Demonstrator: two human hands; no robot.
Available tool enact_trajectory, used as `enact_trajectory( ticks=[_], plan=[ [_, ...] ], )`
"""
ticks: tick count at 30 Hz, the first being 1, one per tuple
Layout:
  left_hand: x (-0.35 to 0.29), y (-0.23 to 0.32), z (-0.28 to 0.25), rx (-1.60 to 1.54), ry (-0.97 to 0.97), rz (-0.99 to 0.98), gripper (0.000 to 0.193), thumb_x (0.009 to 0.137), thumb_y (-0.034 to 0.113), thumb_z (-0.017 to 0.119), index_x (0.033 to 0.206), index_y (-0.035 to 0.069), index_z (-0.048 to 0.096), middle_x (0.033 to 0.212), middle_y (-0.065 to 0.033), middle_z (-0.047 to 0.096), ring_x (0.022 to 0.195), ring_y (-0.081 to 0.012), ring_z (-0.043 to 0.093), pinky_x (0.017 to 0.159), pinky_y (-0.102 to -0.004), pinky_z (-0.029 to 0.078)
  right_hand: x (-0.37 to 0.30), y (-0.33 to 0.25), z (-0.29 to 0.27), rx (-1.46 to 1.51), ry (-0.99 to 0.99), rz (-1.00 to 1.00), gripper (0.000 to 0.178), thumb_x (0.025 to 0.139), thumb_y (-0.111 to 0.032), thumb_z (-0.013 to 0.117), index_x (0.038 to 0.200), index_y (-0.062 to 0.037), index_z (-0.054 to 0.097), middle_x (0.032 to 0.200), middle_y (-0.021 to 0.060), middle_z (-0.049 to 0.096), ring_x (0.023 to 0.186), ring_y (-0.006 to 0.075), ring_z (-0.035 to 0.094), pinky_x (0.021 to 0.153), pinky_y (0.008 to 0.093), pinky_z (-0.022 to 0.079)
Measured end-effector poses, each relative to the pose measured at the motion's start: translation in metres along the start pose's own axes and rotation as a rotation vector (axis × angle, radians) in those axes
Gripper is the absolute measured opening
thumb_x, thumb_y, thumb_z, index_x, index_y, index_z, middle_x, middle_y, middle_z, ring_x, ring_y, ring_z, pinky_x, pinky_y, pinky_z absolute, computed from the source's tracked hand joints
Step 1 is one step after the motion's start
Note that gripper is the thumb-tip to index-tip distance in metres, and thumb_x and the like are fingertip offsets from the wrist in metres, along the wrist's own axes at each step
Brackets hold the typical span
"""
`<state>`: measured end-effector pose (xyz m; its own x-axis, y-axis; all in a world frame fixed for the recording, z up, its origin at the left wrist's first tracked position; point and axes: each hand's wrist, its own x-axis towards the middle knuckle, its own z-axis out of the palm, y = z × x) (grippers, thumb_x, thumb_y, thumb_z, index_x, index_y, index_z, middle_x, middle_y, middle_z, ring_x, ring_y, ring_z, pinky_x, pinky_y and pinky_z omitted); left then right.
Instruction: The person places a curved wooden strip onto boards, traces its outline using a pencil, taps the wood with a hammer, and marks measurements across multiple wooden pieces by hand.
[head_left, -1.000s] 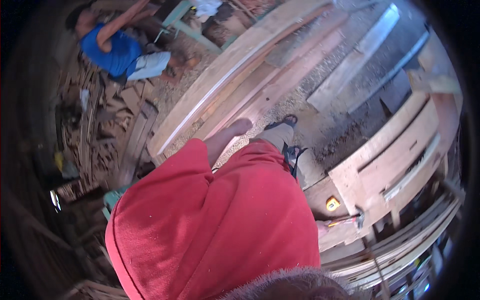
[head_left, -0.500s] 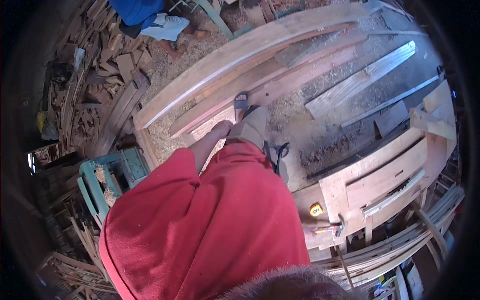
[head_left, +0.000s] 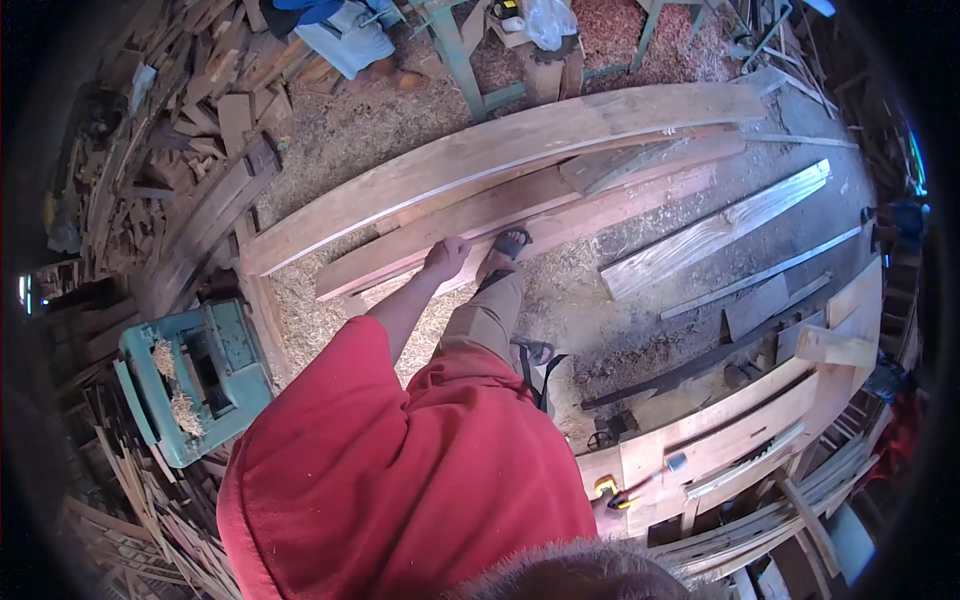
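My left hand (head_left: 447,259) hangs at the end of the red-sleeved arm, above the long planks (head_left: 420,240) on the floor. Its fingers are curled in, and no object shows in them. At the lower right, my right hand (head_left: 608,512) is closed on the handle of a hammer (head_left: 645,485). The hammer's head is blurred and points toward the wooden panel (head_left: 720,425). Beside that hand is a yellow tape measure (head_left: 605,486) on the wood. My body partly hides the right hand.
A wide curved board (head_left: 520,150) crosses the floor ahead, with a pale plank (head_left: 715,230) to its right. The green machine (head_left: 195,370) stands at left, near piled wood scraps (head_left: 235,120). Another person (head_left: 345,40) is at the far left. Sandaled feet (head_left: 510,243) rest among shavings.
My left hand has swung forward, away from my leg, over the planks. The hammer in my right hand has shifted and its head is now blurred. The view has tilted, showing more at the far side.
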<state>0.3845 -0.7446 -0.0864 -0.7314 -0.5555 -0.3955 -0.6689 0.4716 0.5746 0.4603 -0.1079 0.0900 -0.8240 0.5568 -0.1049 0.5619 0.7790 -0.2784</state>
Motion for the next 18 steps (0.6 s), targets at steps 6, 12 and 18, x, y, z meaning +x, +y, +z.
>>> enact_trajectory(
  ticks=[6,12,18],
  plan=[
    [0.140,0.043,-0.048,-0.252,0.308,0.201,0.036,0.102,0.038,0.056,0.093,0.007,0.071,0.076,-0.0114,0.070,0.073,-0.0246,0.070,0.066,-0.0402,0.052,0.000,-0.116,0.067,0.329,-0.350,-0.431,0.042,0.083,-0.015,0.074,0.118,0.0014,0.058,0.076,0.0081,0.059,0.056,0.0172,0.054,0.051,0.0371,0.046],
    [0.262,0.142,-0.163,-0.333,0.450,0.229,0.027,0.097,0.034,0.067,0.098,0.008,0.072,0.084,-0.0101,0.073,0.079,-0.0249,0.072,0.073,-0.0384,0.055,-0.024,-0.193,0.101,0.170,-0.747,-0.131,0.028,0.081,-0.013,0.075,0.098,-0.0009,0.056,0.073,0.0099,0.059,0.054,0.0204,0.056,0.049,0.0370,0.044],
    [0.363,0.174,-0.208,-0.041,0.562,0.557,0.036,0.093,0.037,0.072,0.122,0.015,0.069,0.107,-0.0093,0.071,0.092,-0.0245,0.073,0.080,-0.0390,0.058,-0.044,-0.208,0.120,0.177,-0.820,-0.105,0.026,0.081,-0.011,0.075,0.089,-0.0037,0.052,0.066,0.0052,0.053,0.051,0.0178,0.052,0.048,0.0369,0.044]
  ],
)
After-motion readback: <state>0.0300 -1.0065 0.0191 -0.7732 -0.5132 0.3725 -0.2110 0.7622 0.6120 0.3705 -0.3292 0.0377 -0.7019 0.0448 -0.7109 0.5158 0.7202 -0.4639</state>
